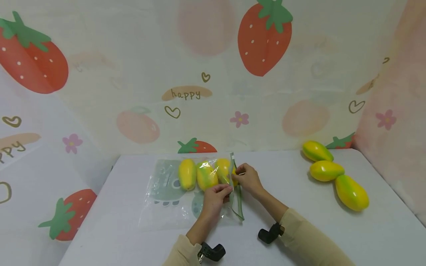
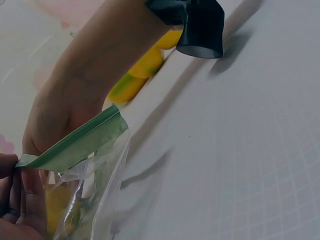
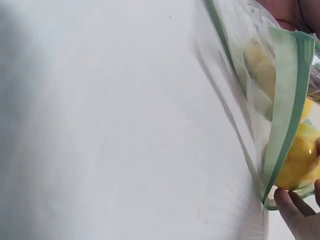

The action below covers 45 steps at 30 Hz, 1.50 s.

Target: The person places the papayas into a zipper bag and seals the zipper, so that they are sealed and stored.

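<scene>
The green rim [image 2: 75,142] of a clear bag [image 1: 163,218] is pinched by the left grip [image 1: 212,204]. Just beyond, the right grip [image 1: 250,180] is bent at the bag's mouth, beside the end fruit [image 1: 222,168]; whether anything is held by it cannot be told. Two more fruits [image 1: 187,174] are seen inside, beyond and leftward of the left grip. Three loose fruits [image 1: 326,170] are grouped on the table [image 1: 376,236], well right of both grips

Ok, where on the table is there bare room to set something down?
Bare patches on the table: between its left edge and the clear bag, and between the right hand and the three loose yellow-green fruits. The middle is crowded: the bag, three more fruits and the left hand.
</scene>
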{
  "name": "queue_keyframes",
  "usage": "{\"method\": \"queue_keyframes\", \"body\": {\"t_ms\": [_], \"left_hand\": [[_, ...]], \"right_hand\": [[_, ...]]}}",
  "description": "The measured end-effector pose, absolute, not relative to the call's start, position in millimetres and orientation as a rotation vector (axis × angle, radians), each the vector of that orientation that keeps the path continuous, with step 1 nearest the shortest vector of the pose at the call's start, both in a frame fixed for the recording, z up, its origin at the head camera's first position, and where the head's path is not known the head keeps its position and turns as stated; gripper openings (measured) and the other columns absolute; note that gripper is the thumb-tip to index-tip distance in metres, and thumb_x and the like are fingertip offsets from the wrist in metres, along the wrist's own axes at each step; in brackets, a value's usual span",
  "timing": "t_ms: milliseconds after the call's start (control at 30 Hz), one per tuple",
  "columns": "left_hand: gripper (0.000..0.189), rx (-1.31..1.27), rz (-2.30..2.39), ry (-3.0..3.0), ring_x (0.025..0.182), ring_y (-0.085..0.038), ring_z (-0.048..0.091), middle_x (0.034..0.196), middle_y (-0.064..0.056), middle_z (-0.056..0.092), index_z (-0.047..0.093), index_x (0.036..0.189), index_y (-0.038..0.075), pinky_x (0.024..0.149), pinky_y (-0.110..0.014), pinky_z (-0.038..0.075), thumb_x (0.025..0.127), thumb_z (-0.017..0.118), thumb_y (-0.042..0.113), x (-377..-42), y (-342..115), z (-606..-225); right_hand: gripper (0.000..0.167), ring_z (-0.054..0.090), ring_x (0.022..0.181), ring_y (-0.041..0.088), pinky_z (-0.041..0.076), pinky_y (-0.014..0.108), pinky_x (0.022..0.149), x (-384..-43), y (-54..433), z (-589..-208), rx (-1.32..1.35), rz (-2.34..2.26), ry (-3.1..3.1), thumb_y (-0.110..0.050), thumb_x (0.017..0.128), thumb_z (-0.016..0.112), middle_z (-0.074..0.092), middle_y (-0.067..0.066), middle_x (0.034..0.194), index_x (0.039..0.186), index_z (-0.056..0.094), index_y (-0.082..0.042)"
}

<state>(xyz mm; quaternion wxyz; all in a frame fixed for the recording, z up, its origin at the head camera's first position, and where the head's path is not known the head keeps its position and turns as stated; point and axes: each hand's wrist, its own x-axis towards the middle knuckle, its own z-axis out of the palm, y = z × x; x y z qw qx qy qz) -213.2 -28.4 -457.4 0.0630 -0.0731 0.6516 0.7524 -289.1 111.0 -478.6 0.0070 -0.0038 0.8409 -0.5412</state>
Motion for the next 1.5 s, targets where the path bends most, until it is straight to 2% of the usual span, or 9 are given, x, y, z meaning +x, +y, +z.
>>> {"method": "queue_keyframes", "body": {"t_ms": [167, 367, 567, 733, 933, 1067, 1367, 1500], "left_hand": [[0.026, -0.238, 2.29, 1.966, 0.066, -0.005, 0.058, 0.075, 0.009, 0.064, 0.067, 0.106, -0.012, 0.063, -0.018, 0.052, 0.088, 0.068, 0.007, -217.7, -27.7, -469.0], [0.028, -0.258, 2.278, 1.974, 0.068, -0.005, 0.059, 0.079, 0.007, 0.065, 0.067, 0.108, -0.009, 0.064, -0.019, 0.053, 0.089, 0.069, 0.01, -221.6, -28.4, -477.2], [0.025, -0.286, 2.249, 1.983, 0.068, -0.006, 0.059, 0.081, 0.006, 0.066, 0.068, 0.107, -0.006, 0.065, -0.019, 0.053, 0.089, 0.069, 0.012, -221.8, -28.4, -477.5], [0.027, -0.284, 2.257, 1.972, 0.069, -0.005, 0.059, 0.08, 0.007, 0.066, 0.066, 0.109, -0.008, 0.064, -0.019, 0.053, 0.089, 0.069, 0.01, -221.1, -28.6, -477.8], [0.029, -0.26, 2.268, 1.985, 0.067, -0.005, 0.06, 0.081, 0.007, 0.066, 0.064, 0.11, -0.012, 0.064, -0.019, 0.054, 0.089, 0.067, 0.008, -221.4, -29.5, -479.6], [0.027, -0.291, 2.25, 1.999, 0.067, -0.006, 0.06, 0.083, 0.003, 0.067, 0.065, 0.109, -0.009, 0.065, -0.019, 0.054, 0.089, 0.068, 0.009, -221.0, -29.6, -477.4], [0.026, -0.261, 2.261, 2.043, 0.066, -0.004, 0.059, 0.078, 0.004, 0.066, 0.067, 0.106, -0.01, 0.064, -0.019, 0.054, 0.087, 0.07, 0.007, -218.0, -28.6, -472.9], [0.024, -0.252, 2.265, 2.055, 0.066, -0.005, 0.059, 0.079, 0.003, 0.066, 0.067, 0.105, -0.01, 0.063, -0.02, 0.054, 0.087, 0.07, 0.006, -216.4, -27.9, -476.1]], "right_hand": [[0.022, 0.064, 0.089, 0.02, 0.051, 0.023, 0.069, -291.4, 112.1, -477.7, -0.082, -1.715, 2.586, -0.014, 0.086, 0.065, 0.067, 0.016, 0.102, 0.101, 0.065, 0.002], [0.024, 0.063, 0.077, 0.015, 0.055, 0.029, 0.069, -295.7, 117.4, -475.9, -0.23, -1.739, 2.444, -0.01, 0.089, 0.061, 0.07, 0.017, 0.1, 0.107, 0.067, 0.006], [0.03, 0.064, 0.088, 0.015, 0.058, 0.031, 0.075, -294.6, 123.5, -474.9, -0.33, -1.67, 2.395, -0.011, 0.091, 0.062, 0.068, 0.018, 0.111, 0.116, 0.065, 0.005], [0.033, 0.063, 0.093, 0.016, 0.058, 0.032, 0.076, -292.9, 129.1, -472.1, -0.38, -1.611, 2.403, -0.014, 0.092, 0.062, 0.067, 0.019, 0.117, 0.12, 0.063, 0.004], [0.032, 0.065, 0.095, 0.021, 0.058, 0.03, 0.074, -295.0, 140.4, -464.5, -0.498, -1.441, 2.442, -0.017, 0.093, 0.061, 0.066, 0.018, 0.117, 0.12, 0.065, 0.0], [0.032, 0.066, 0.097, 0.027, 0.057, 0.032, 0.074, -297.1, 149.2, -455.6, -0.572, -1.341, 2.495, -0.019, 0.094, 0.06, 0.067, 0.018, 0.116, 0.118, 0.065, 0.001], [0.033, 0.065, 0.099, 0.036, 0.056, 0.036, 0.078, -294.5, 171.8, -432.3, -0.543, -1.238, 2.603, -0.022, 0.095, 0.059, 0.068, 0.017, 0.114, 0.119, 0.064, 0.001], [0.034, 0.064, 0.101, 0.036, 0.056, 0.041, 0.082, -290.5, 190.7, -421.9, -0.52, -1.247, 2.628, -0.024, 0.097, 0.059, 0.067, 0.018, 0.115, 0.12, 0.064, 0.0]]}}
